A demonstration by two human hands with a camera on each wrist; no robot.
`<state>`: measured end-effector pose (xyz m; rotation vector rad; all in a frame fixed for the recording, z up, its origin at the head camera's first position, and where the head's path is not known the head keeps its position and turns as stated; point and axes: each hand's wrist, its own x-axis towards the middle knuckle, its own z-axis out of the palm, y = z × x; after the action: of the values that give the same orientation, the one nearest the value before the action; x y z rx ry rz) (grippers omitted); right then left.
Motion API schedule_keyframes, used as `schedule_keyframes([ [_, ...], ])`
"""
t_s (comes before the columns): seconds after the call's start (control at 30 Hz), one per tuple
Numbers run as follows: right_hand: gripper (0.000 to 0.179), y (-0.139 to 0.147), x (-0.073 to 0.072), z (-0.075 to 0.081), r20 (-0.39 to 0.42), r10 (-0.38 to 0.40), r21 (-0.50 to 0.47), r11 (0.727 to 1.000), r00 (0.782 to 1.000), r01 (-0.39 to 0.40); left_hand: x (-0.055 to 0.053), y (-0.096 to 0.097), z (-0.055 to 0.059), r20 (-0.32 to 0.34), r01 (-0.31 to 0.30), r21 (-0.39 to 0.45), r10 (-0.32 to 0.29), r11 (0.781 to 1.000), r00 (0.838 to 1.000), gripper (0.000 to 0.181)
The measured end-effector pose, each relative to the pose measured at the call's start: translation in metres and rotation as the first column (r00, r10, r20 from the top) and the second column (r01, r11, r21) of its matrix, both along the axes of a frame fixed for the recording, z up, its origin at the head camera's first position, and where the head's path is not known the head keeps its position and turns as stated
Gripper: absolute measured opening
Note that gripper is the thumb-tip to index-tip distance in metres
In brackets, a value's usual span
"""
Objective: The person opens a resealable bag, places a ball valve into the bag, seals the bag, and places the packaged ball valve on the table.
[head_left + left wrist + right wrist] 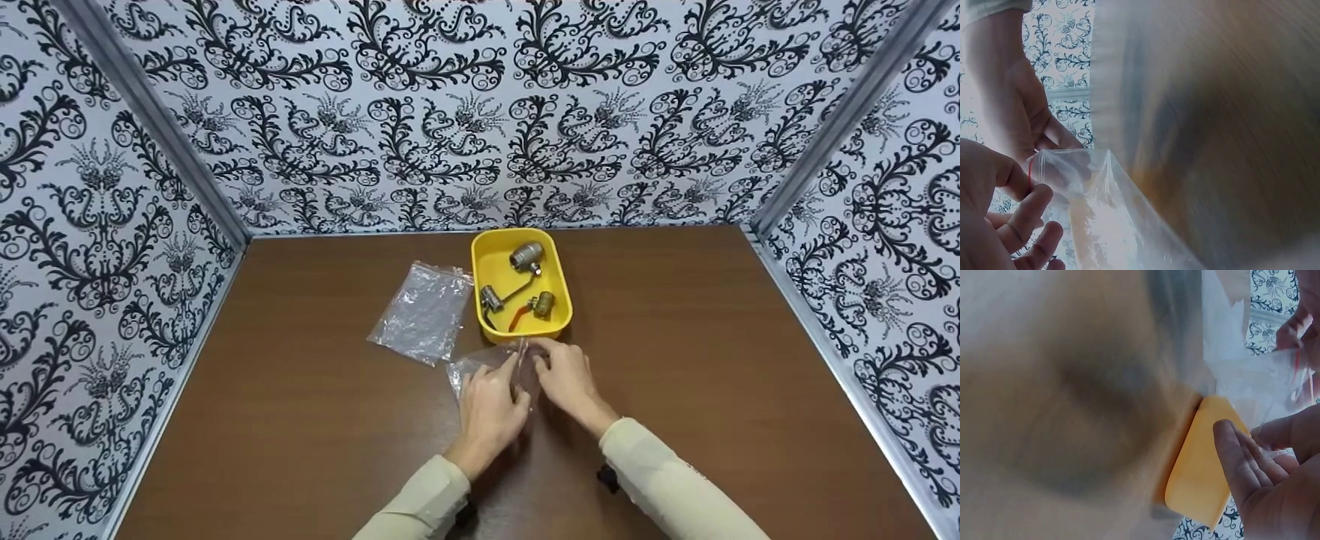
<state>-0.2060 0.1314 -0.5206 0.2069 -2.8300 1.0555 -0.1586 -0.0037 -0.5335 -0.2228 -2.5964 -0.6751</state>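
Bag | pinched near zip in left hand, right hand | likely opening | pull zip apart evenly, grip lightly, keep clear of tub

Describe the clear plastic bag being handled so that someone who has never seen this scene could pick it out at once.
On the brown wood-grain table, find the yellow rectangular tray. Just before its near end, a bare left hand and right hand hold the clear plastic bag. Unlike the other clear bag, lying flat left of the tray, it is between fingers.
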Motion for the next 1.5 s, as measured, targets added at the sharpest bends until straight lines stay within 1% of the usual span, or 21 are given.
schedule_keyframes([
  [0.07,0.029,0.001,-0.003,0.001,-0.010,0.002,0.003,1.000,1.000,-0.002,0.001,0.001,0.001,0.021,0.007,-0.003,-0.007,1.000,1.000,0.051],
  [0.23,0.030,0.003,-0.005,0.005,-0.036,0.018,0.000,1.000,0.999,-0.018,0.003,0.000,0.003,0.037,0.013,-0.008,-0.013,1.000,0.999,0.053],
  [0.33,0.030,0.003,-0.005,0.005,-0.048,0.020,-0.007,1.000,0.999,-0.020,0.001,-0.002,0.003,0.045,-0.006,-0.018,0.006,1.000,0.999,0.055],
  [0.43,0.028,0.001,-0.004,0.006,-0.056,0.028,-0.004,1.000,0.998,-0.029,-0.002,-0.003,0.002,0.038,-0.037,-0.052,0.039,0.998,0.999,0.059],
  [0.53,0.029,-0.001,-0.003,0.007,-0.050,0.034,0.011,0.999,0.998,-0.033,-0.007,-0.003,0.000,-0.004,-0.069,-0.103,0.069,0.992,0.998,0.064],
  [0.63,0.031,-0.002,-0.002,0.008,-0.031,0.038,0.016,0.999,0.999,-0.038,-0.012,-0.002,-0.002,-0.072,-0.092,-0.158,0.081,0.983,0.994,0.066],
  [0.77,0.031,-0.002,-0.002,0.007,-0.026,0.042,0.023,0.999,0.999,-0.041,-0.017,-0.002,-0.002,-0.168,-0.109,-0.219,0.073,0.970,0.983,0.054],
  [0.83,0.030,-0.001,-0.002,0.006,-0.027,0.039,0.032,0.999,0.999,-0.038,-0.018,-0.003,-0.001,-0.201,-0.116,-0.239,0.068,0.964,0.977,0.047],
  [0.93,0.031,0.001,-0.003,0.006,-0.019,0.042,0.036,0.998,0.999,-0.041,-0.020,-0.005,0.001,-0.209,-0.119,-0.241,0.068,0.963,0.976,0.040],
  [1.03,0.030,0.002,-0.003,0.006,-0.006,0.056,0.032,0.998,0.998,-0.056,-0.021,-0.007,0.004,-0.187,-0.110,-0.238,0.066,0.965,0.980,0.035],
  [1.13,0.029,0.002,-0.002,0.006,0.001,0.077,0.031,0.997,0.997,-0.077,-0.020,-0.010,0.007,-0.177,-0.108,-0.235,0.066,0.966,0.982,0.033],
  [1.23,0.030,0.000,-0.003,0.006,0.014,0.081,0.044,0.996,0.997,-0.082,-0.021,-0.014,0.011,-0.190,-0.115,-0.216,0.074,0.969,0.979,0.033],
  [1.37,0.031,-0.001,-0.004,0.004,-0.003,0.120,0.064,0.991,0.993,-0.120,-0.024,-0.021,0.014,-0.208,-0.121,-0.180,0.082,0.976,0.975,0.032],
  [1.5,0.032,-0.002,-0.006,0.006,-0.026,0.175,0.070,0.982,0.984,-0.173,-0.025,-0.026,0.013,-0.209,-0.090,-0.145,0.059,0.985,0.976,0.025],
])
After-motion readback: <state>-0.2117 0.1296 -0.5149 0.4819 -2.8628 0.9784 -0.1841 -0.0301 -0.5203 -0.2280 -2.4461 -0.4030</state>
